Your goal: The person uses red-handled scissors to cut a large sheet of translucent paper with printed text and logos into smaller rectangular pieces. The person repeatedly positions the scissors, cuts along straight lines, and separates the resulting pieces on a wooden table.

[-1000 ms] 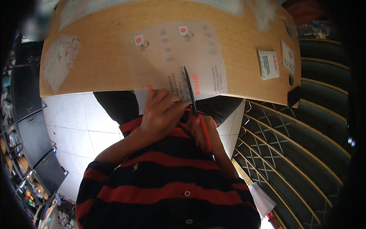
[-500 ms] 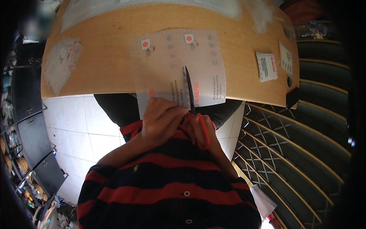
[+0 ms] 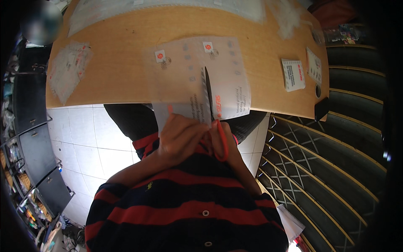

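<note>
- Nearest, in front of the striped shirt (image 3: pixel 168 210), the right hand (image 3: pixel 230 136) was wrapped round the red handles of the scissors (image 3: pixel 210 94), just off the counter's near edge. Its fingers were curled, with the thumb seemingly in a loop; the far side of that grip was hidden.
- The dark upper blade pointed away from the body, over the sheet. The other blade could not be made out, so how wide the scissors were spread could not be told.
- Beside them, the left hand (image 3: pixel 178 136) pinched the near end of the translucent printed sheet (image 3: pixel 178 77), thumb and fingertips drawn together with little gap. The grip sat close to the blades, likely to keep the thin film taut and steady there.
- The sheet lay mostly flat at the middle of the counter (image 3: pixel 119 67), its near end overhanging the near edge. That overhang presumably gave the hands and lower blade room underneath. The visible blade lay between the two printed halves, alongside a striped band.
- Toward the counter's right edge lay a small printed piece (image 3: pixel 293 74), with another piece (image 3: pixel 314 66) nearer that edge, both apart from the work, perhaps to keep them out of the way.
- Near the left edge, a loose pile of translucent pieces (image 3: pixel 69 71) was similarly set aside.
- Farthest, larger translucent sheeting (image 3: pixel 168 14) stretched along the far edge, leaving the middle for the hands.
</note>
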{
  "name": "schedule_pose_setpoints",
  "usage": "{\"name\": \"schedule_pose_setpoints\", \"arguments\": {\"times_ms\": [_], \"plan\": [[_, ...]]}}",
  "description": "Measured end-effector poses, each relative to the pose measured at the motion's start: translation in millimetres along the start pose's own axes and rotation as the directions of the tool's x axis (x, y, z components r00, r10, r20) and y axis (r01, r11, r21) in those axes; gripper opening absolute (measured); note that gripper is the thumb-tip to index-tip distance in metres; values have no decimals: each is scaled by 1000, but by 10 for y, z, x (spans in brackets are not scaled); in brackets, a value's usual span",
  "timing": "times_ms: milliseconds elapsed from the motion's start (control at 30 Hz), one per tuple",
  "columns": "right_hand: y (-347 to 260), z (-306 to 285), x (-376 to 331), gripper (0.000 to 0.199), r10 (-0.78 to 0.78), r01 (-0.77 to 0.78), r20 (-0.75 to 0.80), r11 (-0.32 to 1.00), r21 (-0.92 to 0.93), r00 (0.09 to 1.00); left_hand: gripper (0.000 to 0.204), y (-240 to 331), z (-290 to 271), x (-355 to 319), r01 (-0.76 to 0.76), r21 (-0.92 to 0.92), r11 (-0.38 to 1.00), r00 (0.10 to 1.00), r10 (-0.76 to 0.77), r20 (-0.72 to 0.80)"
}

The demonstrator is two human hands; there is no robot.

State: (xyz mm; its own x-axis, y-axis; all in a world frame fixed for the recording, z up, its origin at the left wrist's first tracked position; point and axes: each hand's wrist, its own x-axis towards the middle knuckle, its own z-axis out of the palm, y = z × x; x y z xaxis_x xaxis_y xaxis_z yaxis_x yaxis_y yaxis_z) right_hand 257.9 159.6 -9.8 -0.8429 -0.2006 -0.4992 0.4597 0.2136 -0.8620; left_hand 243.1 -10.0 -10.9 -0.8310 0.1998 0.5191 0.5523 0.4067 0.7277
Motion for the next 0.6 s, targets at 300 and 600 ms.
{"name": "schedule_pose_setpoints", "arguments": {"times_ms": [300, 600], "plan": [[50, -55, 64, 68, -93, 93, 4, 992, -82, 996, 25, 7, -17, -14, -41, 9, 999, 999, 41, 20], [46, -86, 102, 71, -131, 119, -57, 978, -174, 990, 22, 32, -57, -9, -105, 9, 994, 992, 104, 72]]}}
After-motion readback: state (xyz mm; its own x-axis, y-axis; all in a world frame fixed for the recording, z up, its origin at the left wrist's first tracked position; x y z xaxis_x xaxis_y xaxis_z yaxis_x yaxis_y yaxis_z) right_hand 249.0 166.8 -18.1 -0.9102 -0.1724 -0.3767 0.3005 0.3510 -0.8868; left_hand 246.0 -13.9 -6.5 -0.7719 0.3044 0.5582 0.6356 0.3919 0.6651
